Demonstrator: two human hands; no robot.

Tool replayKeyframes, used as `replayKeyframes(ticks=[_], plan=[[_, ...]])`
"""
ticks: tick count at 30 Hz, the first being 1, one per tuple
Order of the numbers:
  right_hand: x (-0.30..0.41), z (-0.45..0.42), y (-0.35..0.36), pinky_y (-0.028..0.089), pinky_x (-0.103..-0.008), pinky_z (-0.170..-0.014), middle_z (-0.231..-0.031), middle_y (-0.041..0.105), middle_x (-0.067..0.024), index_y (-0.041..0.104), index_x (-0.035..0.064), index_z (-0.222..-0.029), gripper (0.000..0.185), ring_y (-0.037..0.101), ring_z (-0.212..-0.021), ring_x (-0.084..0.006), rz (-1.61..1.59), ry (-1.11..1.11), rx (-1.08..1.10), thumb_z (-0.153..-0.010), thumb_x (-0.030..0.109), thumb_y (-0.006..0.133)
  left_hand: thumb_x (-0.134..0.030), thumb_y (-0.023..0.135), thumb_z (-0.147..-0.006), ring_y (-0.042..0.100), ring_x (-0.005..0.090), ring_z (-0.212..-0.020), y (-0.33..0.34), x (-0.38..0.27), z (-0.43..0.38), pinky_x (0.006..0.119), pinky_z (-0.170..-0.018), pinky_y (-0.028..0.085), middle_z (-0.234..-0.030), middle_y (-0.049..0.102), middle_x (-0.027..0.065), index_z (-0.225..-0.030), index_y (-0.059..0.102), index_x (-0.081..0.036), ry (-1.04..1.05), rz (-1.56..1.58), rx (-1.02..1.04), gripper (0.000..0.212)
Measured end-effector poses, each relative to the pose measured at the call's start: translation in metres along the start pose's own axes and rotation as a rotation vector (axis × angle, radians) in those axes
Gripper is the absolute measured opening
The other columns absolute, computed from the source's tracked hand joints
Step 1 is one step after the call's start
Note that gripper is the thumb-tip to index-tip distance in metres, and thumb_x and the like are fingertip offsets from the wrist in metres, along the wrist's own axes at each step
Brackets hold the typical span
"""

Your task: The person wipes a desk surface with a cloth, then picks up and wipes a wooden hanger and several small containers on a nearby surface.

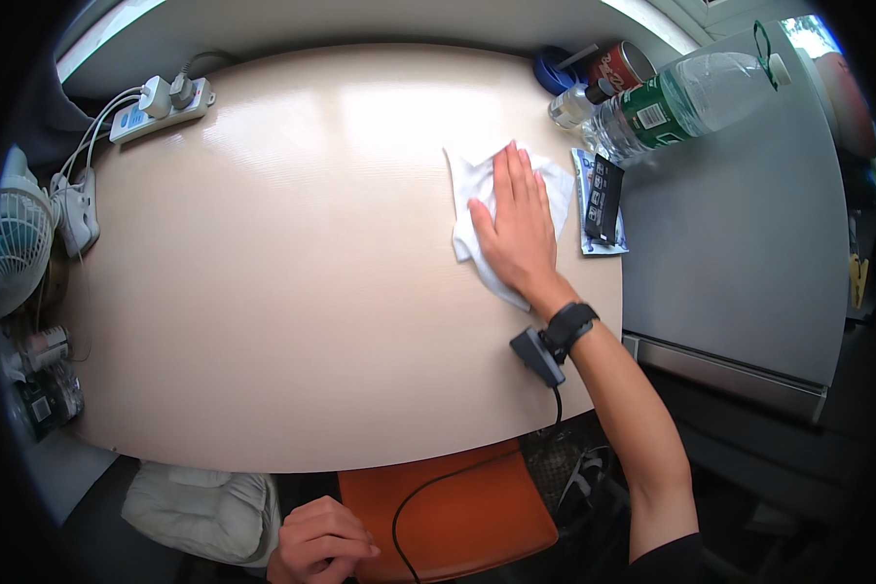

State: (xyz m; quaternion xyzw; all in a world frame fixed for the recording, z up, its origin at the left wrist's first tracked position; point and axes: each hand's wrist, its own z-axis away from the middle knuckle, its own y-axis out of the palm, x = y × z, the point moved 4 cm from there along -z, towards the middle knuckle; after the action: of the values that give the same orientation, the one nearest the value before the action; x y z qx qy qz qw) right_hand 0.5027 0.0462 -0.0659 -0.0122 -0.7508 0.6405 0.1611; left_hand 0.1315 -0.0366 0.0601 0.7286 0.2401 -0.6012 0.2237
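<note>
My right hand (pixel 520 232) lies flat, palm down, on a white cloth (pixel 471 182) spread on the light wooden-toned tabletop (pixel 285 277), towards its right side. The thumb is spread from the fingers, and the cloth's edges show all around the hand. A black strap with a small dark device (pixel 539 356) is on the right wrist, and a black cable hangs from it over the table's edge. My left hand (pixel 325 540) is below the front edge of the table, beside an orange seat (pixel 445 511). Its fingers are curled, with nothing visible in them.
Right of the cloth lie packets (pixel 604 201); behind them stand a small bottle (pixel 571 107), a red can (pixel 620 64) and a blue container (pixel 555 71). A large plastic bottle (pixel 671 102) leans over the grey surface. Power strips (pixel 162 109), a white fan (pixel 20 241) and bottles (pixel 44 398) line the left.
</note>
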Motion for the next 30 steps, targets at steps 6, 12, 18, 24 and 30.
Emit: replayKeyframes(ticks=[6,12,18,24,30], plan=[[-0.019,-0.088,0.018,0.015,-0.0428,-0.125,-0.163,0.026,-0.0208,0.029,-0.0041,-0.155,0.074,0.020,-0.154,-0.0325,0.052,0.052,-0.097,-0.101,0.044,0.044,0.000,0.068,-0.089,0.062,0.0297,-0.068,-0.017,0.002,0.000,0.039,-0.062,0.050,-0.081,0.066,0.0151,-0.087,0.067,0.002,0.026,-0.056,-0.009,0.002],[-0.031,-0.143,0.023,0.018,-0.0443,-0.124,-0.160,0.031,-0.0235,0.031,-0.0062,-0.152,0.074,0.025,-0.151,-0.0354,0.079,0.123,-0.157,-0.100,0.045,0.043,0.000,0.067,-0.089,0.063,0.0293,-0.069,-0.037,0.003,-0.001,0.038,-0.063,0.051,-0.081,0.067,0.0148,-0.089,0.069,0.002,0.010,-0.123,-0.030,0.003],[-0.036,-0.181,0.033,0.018,-0.0453,-0.122,-0.155,0.037,-0.0269,0.036,-0.0087,-0.149,0.074,0.030,-0.147,-0.0379,0.126,0.305,-0.238,-0.100,0.047,0.041,0.003,0.067,-0.081,0.064,0.0288,-0.071,-0.049,0.000,-0.004,0.039,-0.064,0.053,-0.081,0.066,0.0130,-0.086,0.070,0.002,0.017,-0.144,0.025,0.006],[0.045,-0.192,0.064,0.019,-0.0490,-0.121,-0.149,0.042,-0.0303,0.039,-0.0148,-0.142,0.073,0.032,-0.144,-0.0419,0.121,0.248,-0.349,-0.098,0.043,0.045,0.003,0.067,-0.080,0.064,0.0284,-0.071,-0.066,-0.001,0.007,0.038,-0.063,0.052,-0.081,0.065,0.0125,-0.089,0.070,0.002,0.008,-0.190,-0.039,0.010],[0.202,-0.200,0.098,0.021,-0.0510,-0.120,-0.143,0.045,-0.0333,0.045,-0.0161,-0.136,0.070,0.035,-0.141,-0.0442,-0.042,-0.035,-0.359,-0.096,0.041,0.050,0.001,0.066,-0.085,0.062,0.0266,-0.069,-0.088,-0.005,0.026,0.037,-0.062,0.050,-0.083,0.065,0.0110,-0.094,0.070,-0.001,0.038,-0.220,-0.064,0.010]])
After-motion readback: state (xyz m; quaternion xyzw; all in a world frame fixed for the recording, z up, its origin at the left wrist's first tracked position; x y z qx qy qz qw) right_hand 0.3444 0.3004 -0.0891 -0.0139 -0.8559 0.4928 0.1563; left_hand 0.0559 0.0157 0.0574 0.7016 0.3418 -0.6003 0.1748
